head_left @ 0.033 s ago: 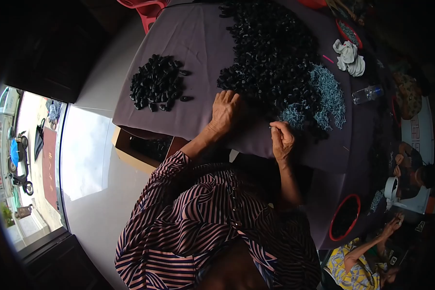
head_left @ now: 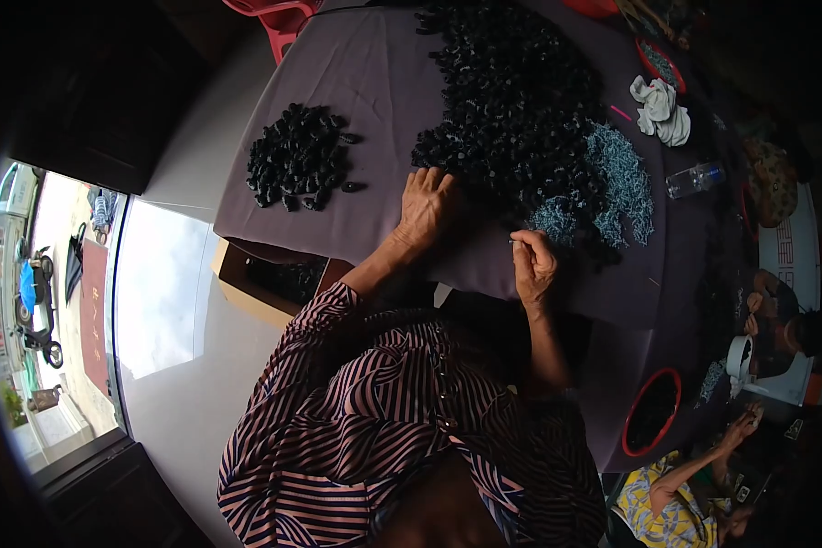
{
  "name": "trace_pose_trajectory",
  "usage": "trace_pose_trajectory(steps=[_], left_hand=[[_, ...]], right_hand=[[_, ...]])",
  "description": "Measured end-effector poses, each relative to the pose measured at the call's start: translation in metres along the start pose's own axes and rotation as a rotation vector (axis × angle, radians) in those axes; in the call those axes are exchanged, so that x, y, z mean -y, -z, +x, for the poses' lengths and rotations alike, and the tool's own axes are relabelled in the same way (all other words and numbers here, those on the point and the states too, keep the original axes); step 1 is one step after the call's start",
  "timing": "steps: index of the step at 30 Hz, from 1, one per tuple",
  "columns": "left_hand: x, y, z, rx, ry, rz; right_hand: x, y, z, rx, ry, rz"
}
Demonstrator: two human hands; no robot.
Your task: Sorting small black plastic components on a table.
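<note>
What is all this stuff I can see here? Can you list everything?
Big heap of small black parts: one, black, table centre.
Small pile of black parts: one, black, table's left side.
Blue-grey parts: one pile, right of the big heap.
White cloth: one, far right.
Clear bottle: one, lying at right.
Table cover: one, purple-grey.
Cardboard box: one, brown, under the table edge.
Red-rimmed basin: one, lower right.
Left hand: at the big heap's edge.
Right hand: fingers pinched, beside the blue-grey parts.

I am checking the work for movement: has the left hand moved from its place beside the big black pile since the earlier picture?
No. The left hand lies at the same edge of the big black pile.
</note>
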State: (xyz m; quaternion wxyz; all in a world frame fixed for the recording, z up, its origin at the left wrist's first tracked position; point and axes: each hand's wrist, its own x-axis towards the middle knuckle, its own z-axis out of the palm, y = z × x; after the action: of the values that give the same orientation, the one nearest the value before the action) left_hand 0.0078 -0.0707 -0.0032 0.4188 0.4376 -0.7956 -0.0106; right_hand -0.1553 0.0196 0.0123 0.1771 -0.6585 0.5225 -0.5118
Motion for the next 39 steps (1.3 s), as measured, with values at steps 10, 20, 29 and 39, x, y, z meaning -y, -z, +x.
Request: trace_pose_trajectory(steps=[10, 20, 29, 39], left_hand=[[0.008, -0.009, 0.000, 0.129, 0.094, -0.069], [0.011, -0.013, 0.003, 0.143, 0.109, -0.094], [0.010, 0.001, -0.010, 0.105, -0.046, -0.148], [-0.007, -0.027, 0.008, 0.177, -0.061, 0.063]], right_hand=[[-0.003, -0.006, 0.001, -0.050, -0.088, 0.083], [-0.001, -0.004, 0.006, -0.011, -0.158, 0.042], [-0.008, -0.007, 0.008, 0.008, -0.059, 0.008], [-0.021, -0.011, 0.003, 0.027, -0.051, -0.041]])
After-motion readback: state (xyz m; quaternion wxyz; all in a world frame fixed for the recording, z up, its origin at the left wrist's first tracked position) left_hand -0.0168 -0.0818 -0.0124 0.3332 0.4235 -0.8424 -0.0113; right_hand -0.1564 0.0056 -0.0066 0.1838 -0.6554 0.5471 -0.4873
